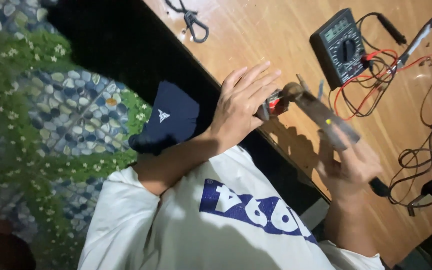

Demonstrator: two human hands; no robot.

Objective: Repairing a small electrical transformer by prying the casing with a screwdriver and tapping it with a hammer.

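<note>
A small dark part with a red patch (274,103) is held in the left hand (238,107), its fingers spread, just beside the multimeter (339,47) on the wooden table (256,35). A blurred tool, perhaps a soldering iron (326,117), is clamped in the right hand (351,167), below the multimeter.

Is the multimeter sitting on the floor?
No, the multimeter lies on the wooden table, with its red and black wires spread beside it.
</note>
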